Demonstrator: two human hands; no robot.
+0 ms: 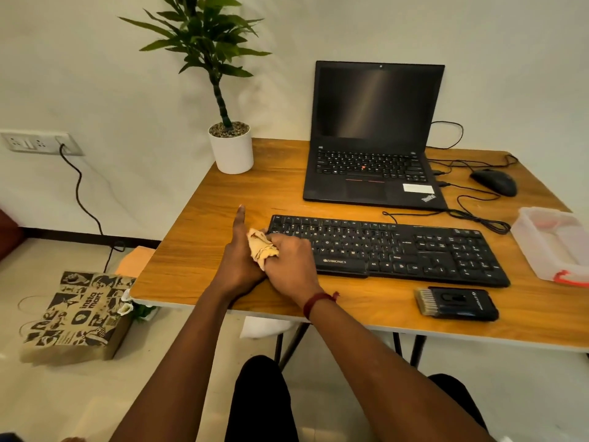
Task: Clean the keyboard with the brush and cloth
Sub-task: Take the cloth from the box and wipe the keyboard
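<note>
My right hand [288, 260] sits at the left end of the keyboard [398, 247], its fingers curled round a crumpled tan cloth [262, 247] and holding it against that corner of the keys. My left hand [237, 253] lies on the counter [207, 199] just beside the keyboard's left edge, fingers straight and pressed together, pointing away from me, its inner side touching the cloth; I cannot tell whether its thumb holds the cloth, since the cloth and my right hand hide it. A red thread [314, 303] circles my right wrist. The black keyboard lies across the middle of the counter, its cable [462, 215] looping behind it near the laptop [373, 138], which stands open with a dark screen at the back. The brush [455, 304] lies flat near the front edge, in front of the keyboard's right end and apart from it, pale bristles to the left, black handle to the right. A black mouse [494, 182] rests right of the laptop, and a clear tray [551, 247] sits at the right edge, just past the keyboard. A plant [204, 36] in a white pot [232, 151] stands at the back left corner. On the floor to the left a printed paper bag [76, 317] stands below a wall socket [38, 142] with a black cord [78, 186] plugged in
</note>
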